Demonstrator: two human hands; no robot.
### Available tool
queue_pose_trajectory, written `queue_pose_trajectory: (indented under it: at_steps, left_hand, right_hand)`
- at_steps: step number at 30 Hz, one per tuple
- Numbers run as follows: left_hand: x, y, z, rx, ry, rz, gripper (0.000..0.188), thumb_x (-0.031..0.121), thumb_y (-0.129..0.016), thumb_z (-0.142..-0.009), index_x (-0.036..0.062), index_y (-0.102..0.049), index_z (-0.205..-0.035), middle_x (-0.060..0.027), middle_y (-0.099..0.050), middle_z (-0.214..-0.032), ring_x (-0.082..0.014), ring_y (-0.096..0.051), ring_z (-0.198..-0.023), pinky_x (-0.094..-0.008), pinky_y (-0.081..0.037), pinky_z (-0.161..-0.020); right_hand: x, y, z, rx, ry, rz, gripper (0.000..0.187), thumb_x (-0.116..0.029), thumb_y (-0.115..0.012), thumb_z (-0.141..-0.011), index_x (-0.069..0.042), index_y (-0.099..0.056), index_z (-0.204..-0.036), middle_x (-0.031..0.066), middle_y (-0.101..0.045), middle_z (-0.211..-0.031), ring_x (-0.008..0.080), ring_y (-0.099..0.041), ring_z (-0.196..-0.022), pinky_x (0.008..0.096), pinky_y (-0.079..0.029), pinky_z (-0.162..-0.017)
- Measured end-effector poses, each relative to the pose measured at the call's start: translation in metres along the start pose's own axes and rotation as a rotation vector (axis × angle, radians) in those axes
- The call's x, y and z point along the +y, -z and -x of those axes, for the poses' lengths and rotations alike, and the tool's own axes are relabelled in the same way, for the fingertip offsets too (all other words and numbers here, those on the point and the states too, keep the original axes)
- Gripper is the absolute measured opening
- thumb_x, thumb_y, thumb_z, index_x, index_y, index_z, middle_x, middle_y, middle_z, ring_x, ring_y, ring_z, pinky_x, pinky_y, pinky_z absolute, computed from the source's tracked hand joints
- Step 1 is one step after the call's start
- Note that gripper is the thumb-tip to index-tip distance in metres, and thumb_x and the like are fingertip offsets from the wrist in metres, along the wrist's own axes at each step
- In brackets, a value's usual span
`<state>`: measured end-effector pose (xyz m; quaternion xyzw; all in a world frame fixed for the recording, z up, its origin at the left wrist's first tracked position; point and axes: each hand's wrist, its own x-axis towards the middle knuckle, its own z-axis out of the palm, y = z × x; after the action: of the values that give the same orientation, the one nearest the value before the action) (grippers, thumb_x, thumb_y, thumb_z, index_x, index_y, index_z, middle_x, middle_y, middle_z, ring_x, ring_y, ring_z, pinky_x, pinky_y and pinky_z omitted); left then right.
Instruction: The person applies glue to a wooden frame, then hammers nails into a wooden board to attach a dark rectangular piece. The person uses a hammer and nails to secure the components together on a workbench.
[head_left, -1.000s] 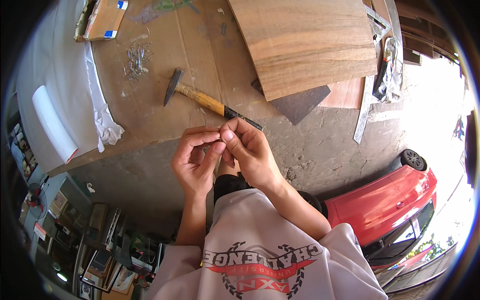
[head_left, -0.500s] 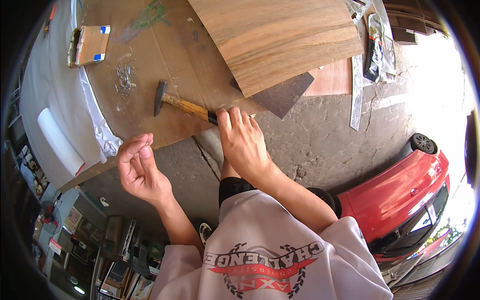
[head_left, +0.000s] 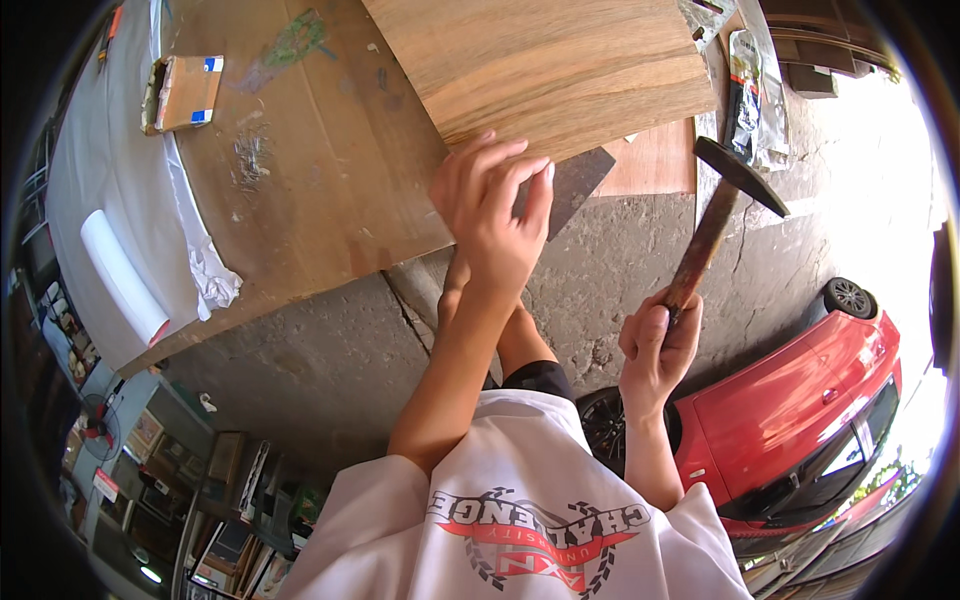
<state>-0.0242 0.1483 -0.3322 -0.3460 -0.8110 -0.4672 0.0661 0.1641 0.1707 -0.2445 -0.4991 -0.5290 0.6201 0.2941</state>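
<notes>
My right hand [head_left: 658,350] is wrapped round the wooden handle of a hammer [head_left: 712,225], raised on the right with its dark metal head up. At the near corner of a wood-grained board [head_left: 560,70], my left hand [head_left: 490,215] is bent with its thumb and forefinger tips together. Whatever sits in that pinch, if anything, is too small to make out. Under the board's near edge a dark flat sheet [head_left: 580,190] pokes out, partly behind my left hand. A scatter of nails [head_left: 252,158] lies on the brown tabletop [head_left: 330,190].
An open cardboard box [head_left: 190,92] stands at the far left, near a white roll [head_left: 122,275] and crumpled white sheeting [head_left: 215,280]. A metal ruler [head_left: 707,180] and a packaged tool [head_left: 743,95] lie at right. Beyond the concrete floor is a red car [head_left: 790,400].
My right hand has lifted the hammer off the table and swung it to the right. My left hand has moved right and forward to the board's corner.
</notes>
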Motion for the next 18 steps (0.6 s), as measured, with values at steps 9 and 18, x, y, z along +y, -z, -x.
queue_pose_trajectory:
  at_steps: [9, 18]
  left_hand:
    - [0.001, -0.026, 0.018, 0.065, 0.071, -0.083, 0.009, 0.021, -0.081, -0.085, 0.0224, -0.076, -0.092, 0.0079, -0.071, -0.102, -0.0232, -0.059, -0.123, -0.0506, -0.025, -0.114]
    - [0.002, -0.034, 0.022, 0.116, 0.117, -0.056, 0.011, 0.020, -0.082, -0.084, 0.0234, -0.078, -0.093, 0.0082, -0.072, -0.101, -0.0230, -0.059, -0.126, -0.0515, -0.021, -0.117]
  right_hand:
    - [0.014, 0.016, 0.007, -0.036, -0.012, 0.289, 0.017, -0.015, -0.056, -0.105, -0.002, -0.050, -0.115, 0.0010, -0.051, -0.073, 0.0070, -0.041, -0.054, 0.0242, -0.034, -0.051]
    - [-0.002, 0.011, -0.014, -0.216, 0.243, 0.884, 0.017, -0.008, -0.062, -0.098, 0.002, -0.057, -0.111, 0.0158, -0.060, -0.080, 0.0318, -0.061, -0.056, 0.0386, -0.048, -0.053]
